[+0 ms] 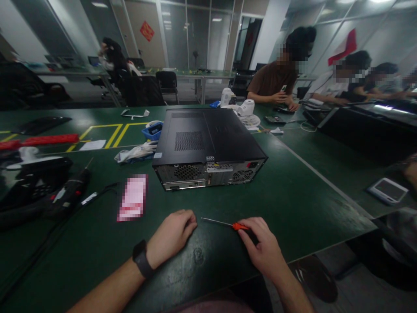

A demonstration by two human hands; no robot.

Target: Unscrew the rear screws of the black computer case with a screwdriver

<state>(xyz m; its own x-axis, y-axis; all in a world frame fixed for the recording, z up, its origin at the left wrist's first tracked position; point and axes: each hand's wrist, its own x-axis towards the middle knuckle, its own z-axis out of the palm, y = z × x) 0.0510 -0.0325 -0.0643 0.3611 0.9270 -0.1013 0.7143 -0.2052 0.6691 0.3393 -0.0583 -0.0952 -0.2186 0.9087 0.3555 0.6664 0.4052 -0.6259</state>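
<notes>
Slim orange-handled screwdriver (239,226) with metal shaft, lying in front of the black boxy computer case (211,139).
Bare right hand (263,245), front-right of case, is holding the handle, grip closed; bare left hand (172,234), front-left, is resting half-curled, contents cannot be told. Shaft is pointing left, long axis roughly paralleling the case's perforated metal rear panel (221,177). Judged step: readying; next move likely calling for swinging the tip panelward.

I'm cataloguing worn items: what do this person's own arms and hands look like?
The left hand and right hand are ungloved. The left arm wears a plain black wide wristband, possibly a watch; the right arm wears nothing visible. No sleeves show.
</notes>
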